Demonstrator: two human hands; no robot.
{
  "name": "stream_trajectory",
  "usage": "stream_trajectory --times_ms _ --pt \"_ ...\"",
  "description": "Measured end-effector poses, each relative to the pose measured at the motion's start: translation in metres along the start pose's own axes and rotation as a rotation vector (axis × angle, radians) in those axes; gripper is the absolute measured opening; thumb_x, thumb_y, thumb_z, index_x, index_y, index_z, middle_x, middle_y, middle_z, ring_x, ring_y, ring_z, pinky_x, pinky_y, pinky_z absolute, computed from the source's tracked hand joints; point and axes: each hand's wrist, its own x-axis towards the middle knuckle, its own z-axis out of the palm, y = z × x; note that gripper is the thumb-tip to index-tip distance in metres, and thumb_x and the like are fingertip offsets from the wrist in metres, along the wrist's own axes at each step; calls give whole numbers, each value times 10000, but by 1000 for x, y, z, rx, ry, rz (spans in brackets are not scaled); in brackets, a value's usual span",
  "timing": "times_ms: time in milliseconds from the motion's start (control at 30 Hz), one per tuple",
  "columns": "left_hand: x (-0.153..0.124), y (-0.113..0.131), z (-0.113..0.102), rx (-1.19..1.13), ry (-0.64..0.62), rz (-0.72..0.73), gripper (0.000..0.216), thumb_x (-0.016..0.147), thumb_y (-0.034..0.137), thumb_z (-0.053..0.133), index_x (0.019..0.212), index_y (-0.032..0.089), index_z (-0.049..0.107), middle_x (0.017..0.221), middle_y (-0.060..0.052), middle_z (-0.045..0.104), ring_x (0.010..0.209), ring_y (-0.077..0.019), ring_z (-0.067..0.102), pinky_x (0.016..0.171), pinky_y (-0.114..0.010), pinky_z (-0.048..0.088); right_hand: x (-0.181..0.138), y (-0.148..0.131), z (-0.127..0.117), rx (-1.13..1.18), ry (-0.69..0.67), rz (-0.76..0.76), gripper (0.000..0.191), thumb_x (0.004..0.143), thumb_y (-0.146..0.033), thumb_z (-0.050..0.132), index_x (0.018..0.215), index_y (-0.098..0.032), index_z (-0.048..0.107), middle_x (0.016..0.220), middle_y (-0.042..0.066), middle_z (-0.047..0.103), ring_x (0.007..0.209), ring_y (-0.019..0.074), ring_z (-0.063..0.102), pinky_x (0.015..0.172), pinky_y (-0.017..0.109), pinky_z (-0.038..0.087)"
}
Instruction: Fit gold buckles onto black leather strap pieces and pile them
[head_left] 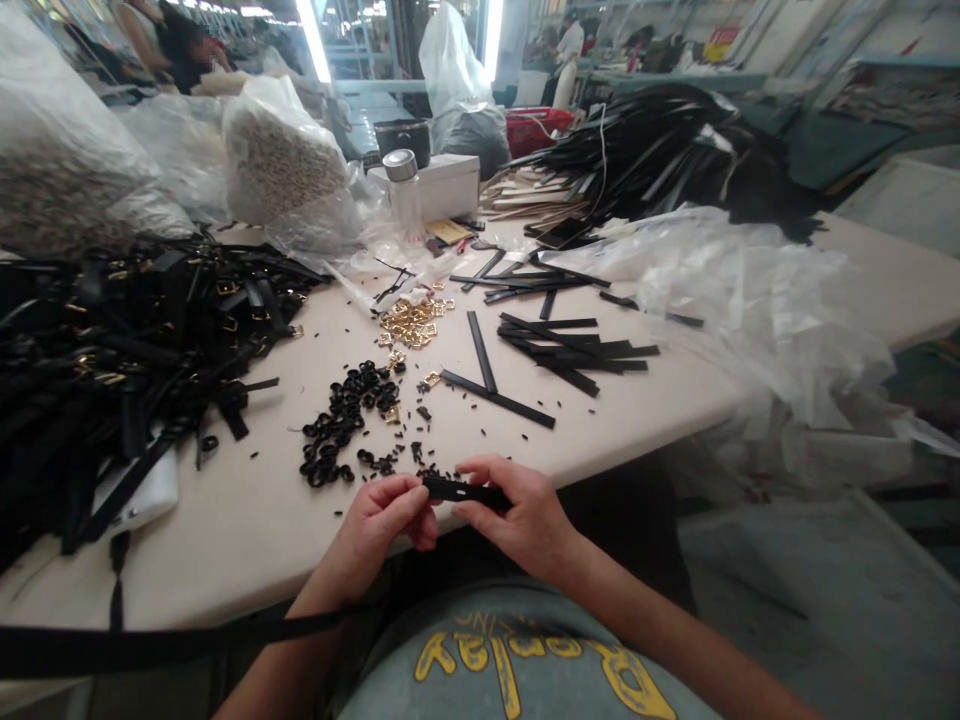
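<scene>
A short black strap [459, 490] with a small slot in it is held at the table's front edge. My left hand [386, 515] pinches its left end between thumb and fingers. My right hand [521, 510] grips the other end, thumb below and fingers above. Just beyond my hands lie small black bits [412, 455] scattered on the table. To their left is a heap of black loops [337, 420]. Gold buckles [409, 322] form a pile farther back. Loose black straps [570, 345] lie to the right, and one strap [499, 400] has a gold buckle at its left end.
A big heap of buckled black straps [150, 350] covers the table's left side. Bulging plastic bags [281, 150], a lidded bottle [403, 190] and a white box [450, 185] stand behind. Long black strips [675, 150] and crumpled clear plastic [750, 290] are at right.
</scene>
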Motion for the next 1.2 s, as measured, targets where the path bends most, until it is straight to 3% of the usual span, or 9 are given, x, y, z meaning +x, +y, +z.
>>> stream_trajectory --times_ms 433,667,767,900,967,1100,1200 --pt "0 7 9 233 -82 28 326 869 415 617 679 150 627 632 -36 676 577 -120 602 584 -220 477 -3 10 0 -25 -29 -211 68 875 -195 651 942 -189 661 807 24 688 735 158 643 674 255 470" --pt "-9 5 -1 232 -193 -76 232 870 369 624 952 161 686 727 -30 694 621 -124 633 613 -238 511 -6 21 -5 -147 -101 -255 110 926 -191 571 865 -175 661 698 14 624 635 137 585 599 237 409" --pt "-14 15 -22 297 -56 6 208 844 353 648 902 161 702 734 -35 700 595 -124 624 570 -231 500 -5 24 -8 -172 -107 -254 120 929 -192 564 850 -173 653 703 17 624 642 137 581 602 234 404" --pt "-18 34 -60 462 430 304 183 815 356 673 832 176 701 694 -22 689 600 -140 613 554 -240 488 -3 25 -9 -188 -97 -262 124 929 -193 561 847 -174 652 692 12 616 627 133 573 590 231 394" --pt "-16 39 -74 642 557 432 160 811 345 675 823 189 709 766 -34 704 683 -162 634 617 -263 505 -2 26 -8 -192 -98 -258 117 928 -199 566 853 -176 653 695 11 617 630 134 578 599 232 400" --pt "-4 40 -85 1115 436 524 141 845 312 627 835 221 734 930 -59 729 863 -210 653 798 -335 507 -2 25 -4 -200 -83 -263 131 936 -215 558 850 -182 651 702 14 627 629 133 587 597 231 404" --pt "7 37 -85 1342 336 532 132 852 294 619 828 228 730 949 -67 736 912 -237 645 845 -368 488 -2 23 -2 -215 -72 -286 137 941 -223 551 848 -187 645 703 14 636 626 134 594 592 231 403"
